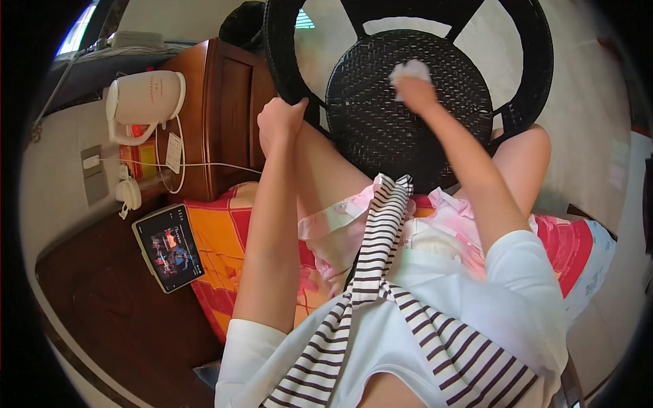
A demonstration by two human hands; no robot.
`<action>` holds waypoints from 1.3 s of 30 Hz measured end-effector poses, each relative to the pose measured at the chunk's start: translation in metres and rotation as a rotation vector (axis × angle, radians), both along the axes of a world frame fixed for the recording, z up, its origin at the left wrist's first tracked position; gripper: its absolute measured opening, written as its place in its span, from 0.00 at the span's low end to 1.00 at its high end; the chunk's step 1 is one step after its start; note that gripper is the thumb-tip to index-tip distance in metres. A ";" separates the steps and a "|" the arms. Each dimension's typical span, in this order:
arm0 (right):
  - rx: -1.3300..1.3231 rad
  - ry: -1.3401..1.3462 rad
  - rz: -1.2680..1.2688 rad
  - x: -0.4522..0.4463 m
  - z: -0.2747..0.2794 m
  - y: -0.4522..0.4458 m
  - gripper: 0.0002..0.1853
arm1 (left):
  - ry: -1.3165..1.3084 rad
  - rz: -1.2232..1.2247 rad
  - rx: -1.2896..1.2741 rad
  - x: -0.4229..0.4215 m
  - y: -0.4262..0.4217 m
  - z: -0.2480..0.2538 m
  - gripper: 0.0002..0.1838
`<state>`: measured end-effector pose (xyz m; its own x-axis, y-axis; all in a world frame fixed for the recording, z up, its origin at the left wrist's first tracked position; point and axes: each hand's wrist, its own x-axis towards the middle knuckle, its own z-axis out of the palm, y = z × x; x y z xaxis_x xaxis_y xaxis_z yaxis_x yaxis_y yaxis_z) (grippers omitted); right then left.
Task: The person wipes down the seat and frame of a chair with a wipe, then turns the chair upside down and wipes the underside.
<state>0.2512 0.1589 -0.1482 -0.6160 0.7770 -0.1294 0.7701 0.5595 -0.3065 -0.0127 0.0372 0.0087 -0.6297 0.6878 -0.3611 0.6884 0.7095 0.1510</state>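
Observation:
A black woven chair [381, 129] with a round seat and a curved outer frame stands between my knees. My left hand [280, 122] is wrapped round the chair's frame at its left side. On the upper part of the seat, right of its middle, my right hand [416, 94] presses a crumpled white cloth [412, 70] against the weave. The fingers of my right hand are partly hidden by the cloth and slightly blurred.
A brown wooden cabinet [224, 109] stands at the left. Near it are a white kettle [146, 98], a white cable [218, 165] and a tablet [170, 248] with a lit screen. Under my legs lies a red and orange patterned cover [218, 251].

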 end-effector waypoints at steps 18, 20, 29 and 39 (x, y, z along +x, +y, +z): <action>0.522 -0.004 0.109 -0.083 0.014 -0.041 0.10 | -0.047 0.027 -0.040 -0.004 0.009 0.002 0.29; 0.229 0.144 0.060 -0.114 0.006 -0.051 0.12 | -0.036 -0.003 -0.032 -0.005 0.010 -0.002 0.29; 0.209 0.113 0.123 -0.086 0.016 -0.040 0.13 | 0.003 -0.047 -0.072 -0.009 0.009 -0.006 0.29; 0.093 -0.173 -0.434 0.097 0.020 0.053 0.17 | 0.019 -0.052 -0.009 -0.008 0.006 -0.011 0.29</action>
